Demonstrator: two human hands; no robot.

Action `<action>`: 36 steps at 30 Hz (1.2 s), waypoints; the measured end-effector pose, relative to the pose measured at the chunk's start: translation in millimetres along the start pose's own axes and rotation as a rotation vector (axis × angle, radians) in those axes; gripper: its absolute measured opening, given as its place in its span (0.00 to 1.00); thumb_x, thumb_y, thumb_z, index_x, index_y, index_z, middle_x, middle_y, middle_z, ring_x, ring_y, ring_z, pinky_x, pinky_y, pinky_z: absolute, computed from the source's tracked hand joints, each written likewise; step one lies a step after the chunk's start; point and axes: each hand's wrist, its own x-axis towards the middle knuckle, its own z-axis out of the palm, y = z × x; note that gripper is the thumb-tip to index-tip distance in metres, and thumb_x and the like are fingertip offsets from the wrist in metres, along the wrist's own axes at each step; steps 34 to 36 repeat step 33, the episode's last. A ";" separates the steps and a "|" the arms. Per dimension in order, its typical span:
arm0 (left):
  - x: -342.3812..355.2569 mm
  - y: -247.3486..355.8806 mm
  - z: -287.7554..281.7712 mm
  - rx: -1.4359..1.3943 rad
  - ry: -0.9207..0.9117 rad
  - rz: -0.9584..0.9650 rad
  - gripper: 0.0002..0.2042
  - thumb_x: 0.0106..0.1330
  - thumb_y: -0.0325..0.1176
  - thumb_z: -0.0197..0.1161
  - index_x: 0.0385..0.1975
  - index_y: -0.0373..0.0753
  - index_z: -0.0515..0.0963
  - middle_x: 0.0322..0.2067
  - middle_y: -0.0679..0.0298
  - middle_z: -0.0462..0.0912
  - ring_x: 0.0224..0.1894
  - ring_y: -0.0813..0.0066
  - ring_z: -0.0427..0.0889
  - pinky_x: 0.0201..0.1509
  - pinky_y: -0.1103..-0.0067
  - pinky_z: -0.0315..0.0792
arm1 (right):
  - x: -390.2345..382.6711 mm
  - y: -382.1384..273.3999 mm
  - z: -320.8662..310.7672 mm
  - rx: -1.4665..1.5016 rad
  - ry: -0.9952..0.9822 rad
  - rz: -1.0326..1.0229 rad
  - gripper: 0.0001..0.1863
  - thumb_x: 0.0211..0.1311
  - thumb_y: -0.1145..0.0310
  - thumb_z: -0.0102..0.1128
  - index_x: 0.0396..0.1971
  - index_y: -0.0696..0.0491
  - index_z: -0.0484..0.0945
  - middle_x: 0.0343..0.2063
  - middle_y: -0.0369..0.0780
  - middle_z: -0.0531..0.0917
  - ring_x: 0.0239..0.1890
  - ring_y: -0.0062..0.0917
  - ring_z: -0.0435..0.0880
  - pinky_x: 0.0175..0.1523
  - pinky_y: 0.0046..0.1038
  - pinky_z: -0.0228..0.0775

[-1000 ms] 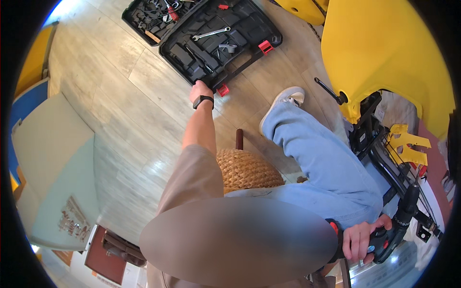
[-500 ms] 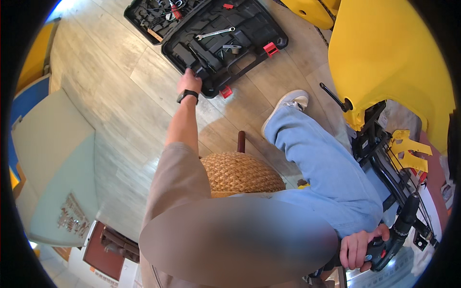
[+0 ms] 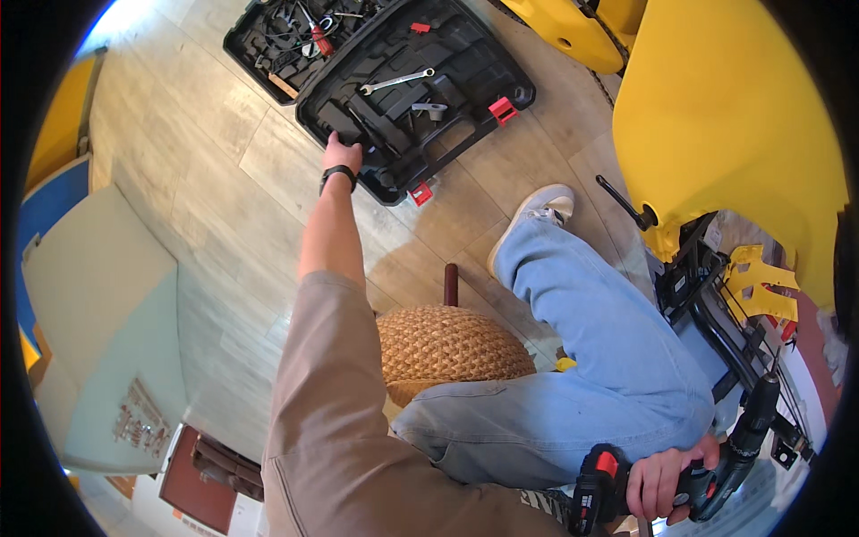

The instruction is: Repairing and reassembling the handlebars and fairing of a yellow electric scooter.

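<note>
My left hand (image 3: 344,156) reaches out to the near left edge of an open black tool case (image 3: 420,170) on the floor. A finger is stretched out, apart from the thumb, over the case's edge; no held object shows. In this half of the case lie a combination wrench (image 3: 397,81) and a small grey metal piece (image 3: 430,110). At the lower right, my right hand (image 3: 660,483) is wrapped around the grip of a black and red cordless drill (image 3: 752,421). Its bit points up and away, beside a black metal frame (image 3: 729,336).
The case's other half (image 3: 277,45) holds a red-handled screwdriver (image 3: 319,38) and cables. A large yellow panel (image 3: 716,98) with a black crank handle (image 3: 626,201) stands on the right. A woven stool (image 3: 456,345) is beneath me. A pale green board (image 3: 116,340) is at left.
My left hand has shifted slightly left along the case's edge. The view has moved a little, showing more of the drill's battery end. My right hand keeps its hold on the drill.
</note>
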 end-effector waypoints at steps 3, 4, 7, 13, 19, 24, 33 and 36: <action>-20.5 7.4 1.9 0.192 0.116 0.028 0.33 0.58 0.37 0.62 0.66 0.40 0.63 0.52 0.51 0.80 0.57 0.53 0.77 0.61 0.66 0.71 | 15.5 0.3 3.9 -0.003 0.035 0.004 0.45 0.56 0.80 0.66 0.63 0.35 0.45 0.15 0.40 0.78 0.17 0.28 0.79 0.30 0.34 0.78; -26.1 8.2 1.2 0.200 0.107 0.028 0.32 0.59 0.38 0.62 0.65 0.41 0.64 0.52 0.52 0.80 0.56 0.54 0.78 0.60 0.66 0.72 | 37.5 5.2 3.4 0.003 0.008 -0.009 0.45 0.52 0.78 0.68 0.64 0.38 0.51 0.19 0.38 0.80 0.19 0.26 0.81 0.29 0.30 0.77; -25.4 0.1 -1.4 0.220 0.136 0.012 0.30 0.60 0.40 0.61 0.64 0.44 0.66 0.52 0.55 0.81 0.55 0.55 0.79 0.59 0.66 0.72 | 21.6 0.7 3.7 0.001 0.004 0.013 0.44 0.52 0.77 0.68 0.64 0.38 0.51 0.19 0.38 0.80 0.19 0.25 0.81 0.29 0.29 0.77; -29.0 -0.6 4.0 0.165 0.169 0.067 0.24 0.60 0.38 0.62 0.57 0.41 0.75 0.51 0.52 0.81 0.55 0.56 0.78 0.59 0.67 0.72 | 6.5 0.5 5.0 -0.001 0.062 0.010 0.41 0.57 0.80 0.65 0.60 0.37 0.48 0.16 0.40 0.78 0.17 0.28 0.79 0.31 0.34 0.77; 2.8 -45.5 -8.8 0.077 0.040 0.126 0.23 0.57 0.39 0.63 0.55 0.47 0.78 0.48 0.54 0.83 0.52 0.55 0.80 0.57 0.67 0.74 | 4.8 0.2 2.9 0.032 0.060 0.003 0.40 0.57 0.80 0.65 0.59 0.38 0.49 0.17 0.41 0.79 0.17 0.29 0.80 0.30 0.34 0.77; -28.0 -54.6 7.9 0.136 -0.153 0.142 0.21 0.58 0.39 0.62 0.53 0.48 0.79 0.43 0.53 0.84 0.49 0.54 0.82 0.54 0.66 0.75 | 13.8 -0.7 3.8 0.007 0.092 0.016 0.40 0.56 0.80 0.66 0.59 0.37 0.50 0.17 0.42 0.79 0.18 0.30 0.80 0.31 0.36 0.79; -14.1 -29.7 -1.6 0.137 0.039 0.179 0.32 0.61 0.38 0.62 0.67 0.44 0.62 0.55 0.47 0.77 0.55 0.51 0.78 0.60 0.65 0.71 | 44.1 8.4 8.0 0.010 0.041 -0.014 0.43 0.50 0.77 0.68 0.65 0.40 0.56 0.22 0.36 0.82 0.22 0.23 0.83 0.29 0.25 0.78; -14.1 -29.7 -1.6 0.137 0.039 0.179 0.32 0.61 0.38 0.62 0.67 0.44 0.62 0.55 0.47 0.77 0.55 0.51 0.78 0.60 0.65 0.71 | 44.1 8.4 8.0 0.010 0.041 -0.014 0.43 0.50 0.77 0.68 0.65 0.40 0.56 0.22 0.36 0.82 0.22 0.23 0.83 0.29 0.25 0.78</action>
